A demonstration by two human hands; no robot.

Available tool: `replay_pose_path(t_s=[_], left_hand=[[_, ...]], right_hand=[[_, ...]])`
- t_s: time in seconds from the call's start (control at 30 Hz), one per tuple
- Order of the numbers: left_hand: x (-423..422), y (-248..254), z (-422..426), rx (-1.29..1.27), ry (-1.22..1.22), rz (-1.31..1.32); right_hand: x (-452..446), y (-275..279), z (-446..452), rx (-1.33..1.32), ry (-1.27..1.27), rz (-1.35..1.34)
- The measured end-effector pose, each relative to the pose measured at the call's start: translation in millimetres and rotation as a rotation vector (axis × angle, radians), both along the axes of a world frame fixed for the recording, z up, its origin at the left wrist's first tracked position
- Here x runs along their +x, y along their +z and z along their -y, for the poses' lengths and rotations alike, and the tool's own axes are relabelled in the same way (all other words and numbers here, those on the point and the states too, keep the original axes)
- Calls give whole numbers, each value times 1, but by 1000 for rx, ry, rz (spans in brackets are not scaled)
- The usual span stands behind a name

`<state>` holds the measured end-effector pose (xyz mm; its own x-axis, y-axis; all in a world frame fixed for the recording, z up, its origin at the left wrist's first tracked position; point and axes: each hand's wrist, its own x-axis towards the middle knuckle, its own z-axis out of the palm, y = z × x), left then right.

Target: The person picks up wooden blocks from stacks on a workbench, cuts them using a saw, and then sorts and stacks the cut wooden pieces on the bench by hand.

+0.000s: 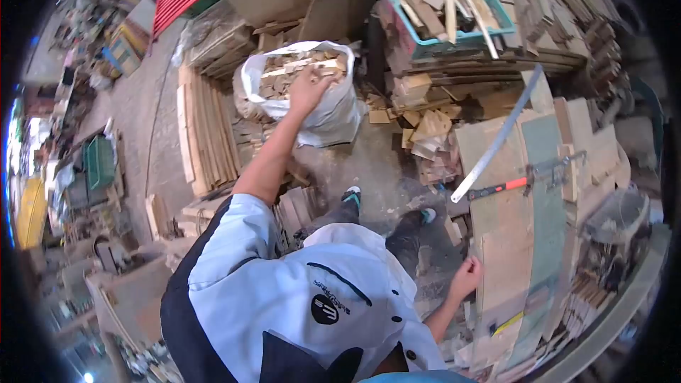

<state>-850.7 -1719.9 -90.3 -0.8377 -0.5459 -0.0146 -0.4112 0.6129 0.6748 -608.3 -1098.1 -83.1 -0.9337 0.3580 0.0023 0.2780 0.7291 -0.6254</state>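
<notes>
My left hand [310,90] is stretched out over a white woven sack [339,115] filled with wood offcuts [278,79]. Its fingers are apart, with the tips close to a pale wood strip [328,64] on top of the pile; whether they touch it I cannot tell. Lower right, my right hand [466,276] hangs beside the edge of a plywood-topped bench [504,255]. Its fingers are loosely curled in, and nothing shows in them.
On the bench lie a long metal ruler [500,138], a bar clamp with an orange handle [505,188] and a yellow-and-black tool [507,323]. A teal crate [433,46] holds wood strips. Stacked boards [206,131] stand left of the sack, and wood blocks [429,131] lie right of it.
</notes>
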Motion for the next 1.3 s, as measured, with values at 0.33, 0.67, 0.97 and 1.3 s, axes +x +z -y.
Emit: replay_pose_path(t_s=[0.33, 0.67, 0.97, 1.3], left_hand=[[73, -99, -105, 48, -542, 275], [174, -161, -281, 59, -1641, 761], [232, -91, -476, -402, -1908, 495], [468, 21, -725, -50, -2077, 509]], right_hand=[[-10, 203, 153, -744, 41, -241], [61, 411, 147, -958, 1083, -1081], [248, 394, 55, -970, 659, -1337], [422, 441, -117, -844, 589, -1507]])
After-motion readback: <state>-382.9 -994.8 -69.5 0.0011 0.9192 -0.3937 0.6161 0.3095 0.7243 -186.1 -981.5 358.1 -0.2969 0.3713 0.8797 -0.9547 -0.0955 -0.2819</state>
